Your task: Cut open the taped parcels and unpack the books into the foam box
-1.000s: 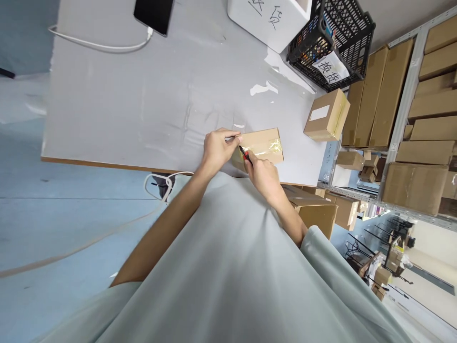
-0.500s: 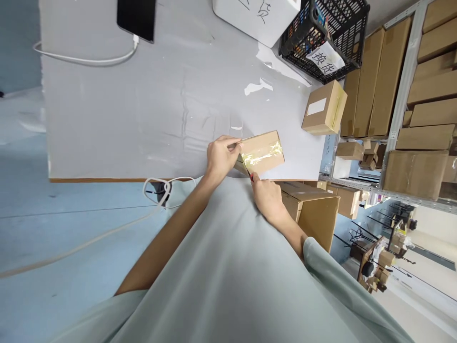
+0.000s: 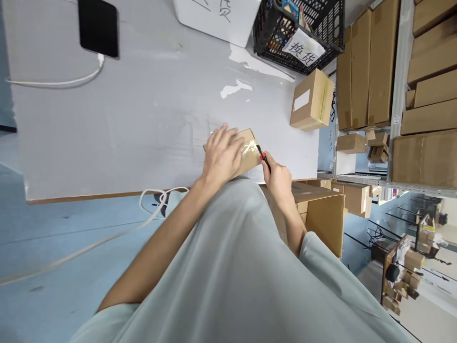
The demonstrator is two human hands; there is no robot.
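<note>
A small cardboard box (image 3: 246,166) with shiny clear tape across its top lies at the front edge of the table. My left hand (image 3: 223,155) rests flat over the box's left part, fingers stretched out, hiding much of it. In my right hand (image 3: 279,183) is a red and black utility knife (image 3: 263,156), gripped with the fingers wrapped round its handle. The knife's tip points up and left, beside the right end of the box; whether it touches the cardboard I cannot tell.
On the grey table (image 3: 143,119) lie a black phone (image 3: 99,28) on a white cable, torn film scraps (image 3: 235,88) and a taped carton (image 3: 312,101). A white bin (image 3: 217,19) and black crate (image 3: 300,35) stand behind. An open carton (image 3: 323,224) sits below the right edge; shelves of boxes (image 3: 424,157) rise beyond.
My left hand has gone from pinching the box's left corner to lying flat on top. The knife has moved off the left side to the box's right end. The view has shifted.
</note>
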